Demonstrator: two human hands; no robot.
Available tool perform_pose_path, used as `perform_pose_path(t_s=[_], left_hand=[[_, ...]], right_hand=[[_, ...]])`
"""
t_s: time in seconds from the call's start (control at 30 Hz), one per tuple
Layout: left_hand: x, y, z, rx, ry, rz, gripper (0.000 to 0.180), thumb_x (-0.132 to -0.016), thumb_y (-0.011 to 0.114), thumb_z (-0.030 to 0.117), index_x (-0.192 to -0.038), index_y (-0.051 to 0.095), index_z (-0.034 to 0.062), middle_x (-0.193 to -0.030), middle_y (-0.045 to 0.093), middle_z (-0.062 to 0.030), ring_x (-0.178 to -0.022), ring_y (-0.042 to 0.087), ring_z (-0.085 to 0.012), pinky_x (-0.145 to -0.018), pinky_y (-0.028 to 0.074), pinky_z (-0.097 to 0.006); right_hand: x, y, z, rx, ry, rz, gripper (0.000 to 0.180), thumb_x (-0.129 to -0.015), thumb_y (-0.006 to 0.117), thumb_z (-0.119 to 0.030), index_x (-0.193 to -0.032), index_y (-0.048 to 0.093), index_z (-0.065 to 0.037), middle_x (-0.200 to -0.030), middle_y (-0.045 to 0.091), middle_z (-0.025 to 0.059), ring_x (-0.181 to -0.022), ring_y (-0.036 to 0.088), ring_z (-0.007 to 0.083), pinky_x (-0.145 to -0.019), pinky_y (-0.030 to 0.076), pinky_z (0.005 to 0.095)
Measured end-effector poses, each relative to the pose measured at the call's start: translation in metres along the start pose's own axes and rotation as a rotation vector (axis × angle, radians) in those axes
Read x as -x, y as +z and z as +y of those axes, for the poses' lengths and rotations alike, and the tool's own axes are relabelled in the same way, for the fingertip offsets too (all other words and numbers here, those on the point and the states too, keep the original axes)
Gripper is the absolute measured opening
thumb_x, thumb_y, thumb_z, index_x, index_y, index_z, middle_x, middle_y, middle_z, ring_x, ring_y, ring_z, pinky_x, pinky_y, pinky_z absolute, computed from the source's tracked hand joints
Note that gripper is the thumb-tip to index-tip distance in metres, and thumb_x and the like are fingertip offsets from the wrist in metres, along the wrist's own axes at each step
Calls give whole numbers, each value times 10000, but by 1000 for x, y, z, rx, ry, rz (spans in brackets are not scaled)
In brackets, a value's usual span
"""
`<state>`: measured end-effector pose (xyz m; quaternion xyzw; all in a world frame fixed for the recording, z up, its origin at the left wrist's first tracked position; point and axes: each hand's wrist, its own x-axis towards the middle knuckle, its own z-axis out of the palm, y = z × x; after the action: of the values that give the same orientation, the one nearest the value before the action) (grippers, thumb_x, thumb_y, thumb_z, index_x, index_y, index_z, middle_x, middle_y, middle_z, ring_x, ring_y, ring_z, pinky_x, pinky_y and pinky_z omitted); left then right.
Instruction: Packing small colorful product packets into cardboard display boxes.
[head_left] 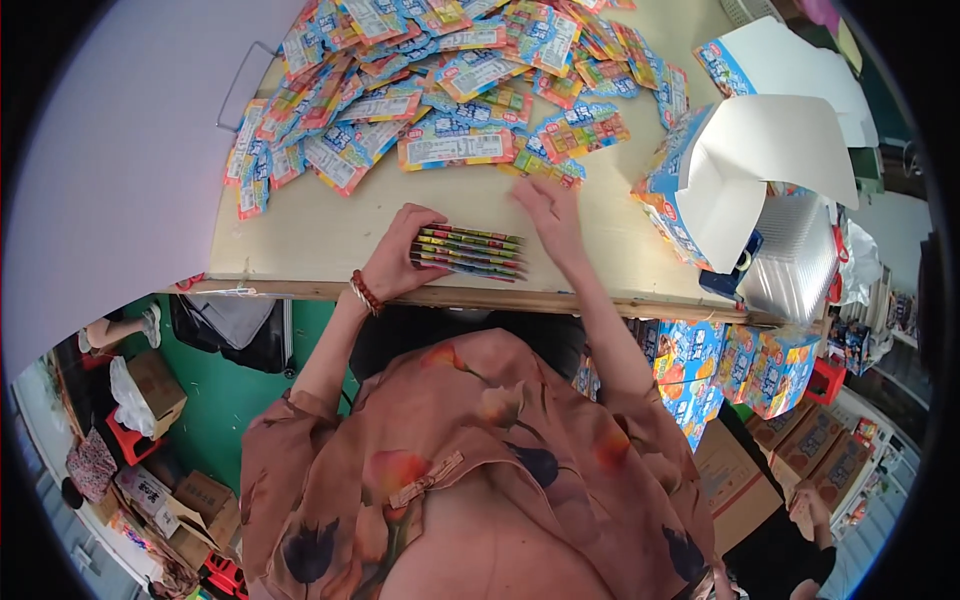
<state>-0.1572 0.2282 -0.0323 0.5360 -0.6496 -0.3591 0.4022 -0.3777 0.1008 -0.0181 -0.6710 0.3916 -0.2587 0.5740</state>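
Note:
My left hand (pixel 395 255) is closed on the left end of a stack of flat candy packets (pixel 468 252), held on edge near the table's front. The stack holds several packets with colourful edges showing. To the right and a little farther off, my right hand (pixel 550 215) has its fingers stretched out, with nothing visible in them. Its fingertips are beside the nearest packets of a large loose pile (pixel 455 148). These packets are blue, yellow and pink; some lie with a white printed panel up.
On the table's right stand an open white-lined display box (pixel 745 150), a blue tape dispenser (pixel 735 265) and clear plastic trays (pixel 790 262). A bent wire (pixel 232 100) sticks out at the left edge. Blue cartons (pixel 690 360) are stacked below right; another person's hand (pixel 808 505) shows there.

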Motion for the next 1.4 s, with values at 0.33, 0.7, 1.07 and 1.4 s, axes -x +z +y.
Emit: perform_pose_path(t_s=[0.33, 0.7, 1.07, 1.4], left_hand=[[-1, 3, -2, 24, 10, 17, 598, -625, 834, 94, -1131, 517, 66, -1083, 535, -127, -1026, 530, -306, -900, 455, -365], [2, 0, -6, 8, 6, -6, 607, -635, 826, 89, -1157, 517, 85, -1128, 506, -135, -1108, 509, -319, -935, 444, -366], [7, 1, -5, 24, 27, -11, 715, -607, 843, 46, -1220, 478, 97, -1405, 296, -173, -1194, 464, -336, -984, 454, -400], [22, 0, -2, 119, -118, 152, 1374, -535, 896, 105, -1503, -79, 102, -1553, -3, -214, -1256, 397, -349, -989, 461, -411]], right_hand=[[-118, -10, 13, 748, -244, 165, 627, -763, 739, -364, -1248, 517, -36, -1182, 554, 173, -1128, 514, 299, -946, 428, 386], [-74, -62, -66, 580, -44, -34, 387, -758, 721, -143, -1095, 564, -36, -919, 659, 116, -780, 632, 219, -672, 501, 323], [-54, -14, -127, 1113, -126, -692, 492, -743, 632, -18, -1185, 426, -84, -930, 619, 185, -928, 597, 380, -773, 465, 457], [-58, 70, -89, 816, -324, -682, 520, -772, 725, -403, -1014, 469, -22, -830, 620, 197, -840, 613, 385, -721, 474, 449]])
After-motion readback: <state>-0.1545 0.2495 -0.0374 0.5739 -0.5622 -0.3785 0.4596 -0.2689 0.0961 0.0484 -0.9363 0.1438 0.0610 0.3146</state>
